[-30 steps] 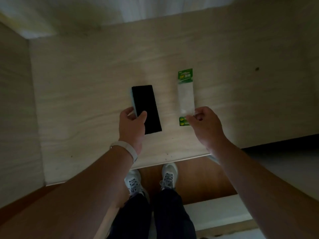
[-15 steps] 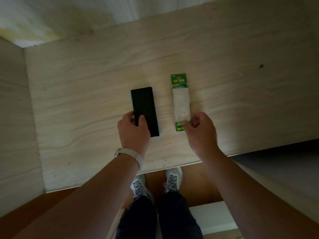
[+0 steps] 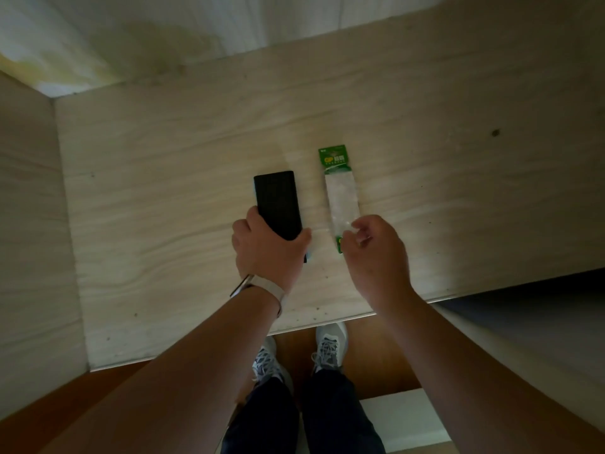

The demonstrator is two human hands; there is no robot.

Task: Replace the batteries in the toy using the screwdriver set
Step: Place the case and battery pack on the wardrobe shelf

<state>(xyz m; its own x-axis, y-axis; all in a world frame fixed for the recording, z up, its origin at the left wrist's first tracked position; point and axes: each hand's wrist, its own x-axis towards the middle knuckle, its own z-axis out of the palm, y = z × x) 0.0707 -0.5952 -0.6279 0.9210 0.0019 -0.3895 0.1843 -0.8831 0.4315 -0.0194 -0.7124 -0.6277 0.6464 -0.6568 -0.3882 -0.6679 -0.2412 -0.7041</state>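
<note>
Progress is at the staging phase: supplies are laid out and no disassembly is visible.

1. Table (image 3: 163,198). Pale wood surface, dimly lit. Two items lie on it side by side, near but apart, both lengthwise away from the person.

2. Case (image 3: 277,204). Flat black rectangular body with a light blue edge showing at its near corner. Judged to be the screwdriver set; the lid appears closed and no bit or driver is visible. The left hand (image 3: 268,250) grips the near end, thumb on the left edge and fingers wrapped around the right edge. A pale band (image 3: 262,290) sits on that wrist.

3. Battery pack (image 3: 340,194). Clear blister strip with green card at the far and near ends, lying flat just right of the case. It appears unopened, though the dim light prevents confirmation.

4. Right hand (image 3: 376,253). Positioned over the near end of the pack, fingers loosely curled and partly open. Nothing is visibly held. Whether the fingertips touch the pack cannot be determined.

5. Toy. Not in view. Its location and condition cannot be stated.

Remaining steps, by judgement:
- Open the case and select a driver.
- Bring the toy to the table.
- Remove the compartment screw and cover.
- Extract the old cells.
- Open the pack and insert new cells.
- Refit the cover and screw.
</note>
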